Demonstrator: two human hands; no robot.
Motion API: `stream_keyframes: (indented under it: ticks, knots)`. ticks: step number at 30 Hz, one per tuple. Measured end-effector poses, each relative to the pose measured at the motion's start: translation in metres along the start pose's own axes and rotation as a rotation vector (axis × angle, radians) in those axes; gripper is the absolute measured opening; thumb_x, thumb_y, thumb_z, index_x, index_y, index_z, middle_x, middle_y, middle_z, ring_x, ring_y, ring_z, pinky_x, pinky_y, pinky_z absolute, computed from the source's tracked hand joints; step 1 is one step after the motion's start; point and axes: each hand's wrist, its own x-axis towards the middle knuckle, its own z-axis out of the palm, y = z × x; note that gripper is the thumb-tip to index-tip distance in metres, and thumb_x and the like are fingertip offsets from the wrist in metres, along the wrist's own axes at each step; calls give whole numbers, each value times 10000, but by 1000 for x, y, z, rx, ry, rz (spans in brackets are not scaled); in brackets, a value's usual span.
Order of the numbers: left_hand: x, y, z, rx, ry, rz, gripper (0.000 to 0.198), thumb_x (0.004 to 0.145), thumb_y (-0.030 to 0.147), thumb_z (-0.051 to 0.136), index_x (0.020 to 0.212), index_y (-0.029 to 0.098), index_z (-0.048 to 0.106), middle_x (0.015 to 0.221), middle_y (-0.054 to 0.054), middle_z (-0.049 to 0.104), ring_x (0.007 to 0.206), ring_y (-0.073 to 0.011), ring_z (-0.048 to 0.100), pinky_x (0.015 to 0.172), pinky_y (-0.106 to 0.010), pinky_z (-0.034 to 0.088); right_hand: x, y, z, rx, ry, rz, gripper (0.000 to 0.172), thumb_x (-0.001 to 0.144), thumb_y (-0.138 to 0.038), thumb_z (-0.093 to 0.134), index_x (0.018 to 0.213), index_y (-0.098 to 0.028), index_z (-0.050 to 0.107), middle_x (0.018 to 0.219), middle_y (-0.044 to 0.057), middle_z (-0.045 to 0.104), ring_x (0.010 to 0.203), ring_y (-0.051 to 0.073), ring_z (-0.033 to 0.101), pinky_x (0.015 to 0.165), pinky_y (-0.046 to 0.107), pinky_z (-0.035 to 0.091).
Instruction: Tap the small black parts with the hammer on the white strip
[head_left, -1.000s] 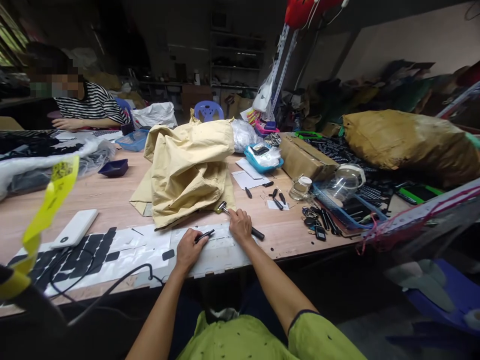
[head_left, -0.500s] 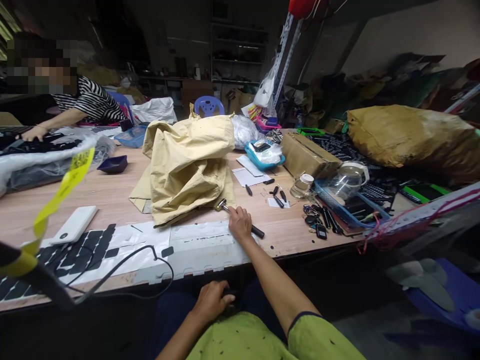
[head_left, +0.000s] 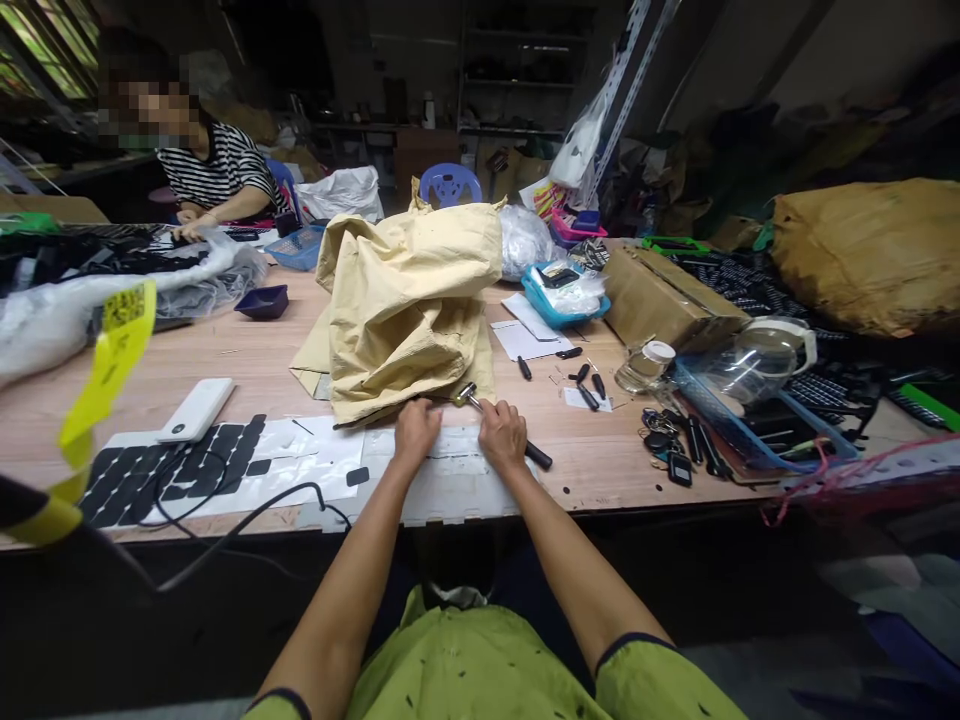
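Observation:
My right hand (head_left: 502, 434) is closed around the shaft of a small hammer (head_left: 539, 456). Its metal head points toward the bag and its black grip sticks out to the right. My left hand (head_left: 417, 434) is at the lower front edge of a cream cloth bag (head_left: 409, 320), with its fingers curled in. What those fingers hold, if anything, is hidden. Beneath both hands lies a pale flat sheet (head_left: 442, 480) along the table's front edge. The bag stands crumpled and slumped just beyond my hands.
On the left lie a white power bank (head_left: 196, 408), a cable and dark tiled pieces (head_left: 217, 470). To the right are black handles (head_left: 587, 397), keys (head_left: 660, 440), a glass jar (head_left: 645, 368) and a blue basket (head_left: 757, 420). A co-worker (head_left: 225, 170) sits at far left.
My left hand has risen from my lap to the bag's front edge. My right hand stays on the hammer. The view has shifted left, and the co-worker's arm has drawn in.

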Motion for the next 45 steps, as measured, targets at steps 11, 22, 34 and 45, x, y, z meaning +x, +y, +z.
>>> stream_keyframes:
  ticks: [11, 22, 34, 45]
  knots:
    - [39, 0, -12, 250, 148, -302, 284, 918, 318, 543, 1103, 173, 702, 1208, -180, 652, 1068, -329, 681, 849, -423, 529, 0, -4, -2, 1, -25, 24, 371, 982, -197, 457, 1280, -268, 666, 1041, 97, 635, 954, 236, 508, 755, 323, 334]
    - [20, -15, -27, 288, 122, -311, 270, 848, 265, 603, 1044, 165, 759, 1122, -190, 746, 1042, -336, 710, 858, -410, 551, 3, -6, -3, -7, -43, 15, 375, 992, -215, 441, 1302, -265, 646, 1054, 100, 621, 957, 238, 488, 754, 323, 328]
    - [-9, -45, -17, 99, 15, 24, 261, 798, 287, 657, 1029, 248, 774, 1040, -64, 755, 985, -260, 673, 820, -335, 512, 3, -6, -5, 20, -47, 31, 374, 990, -205, 451, 1300, -262, 651, 1063, 109, 627, 976, 242, 500, 761, 326, 344]
    - [-35, -52, 3, -22, -44, 217, 225, 791, 249, 697, 1002, 253, 777, 955, -30, 710, 958, -229, 641, 904, -355, 473, 6, 5, -12, 90, -95, 57, 409, 968, -175, 463, 1305, -282, 669, 1068, 96, 657, 986, 235, 535, 783, 309, 386]
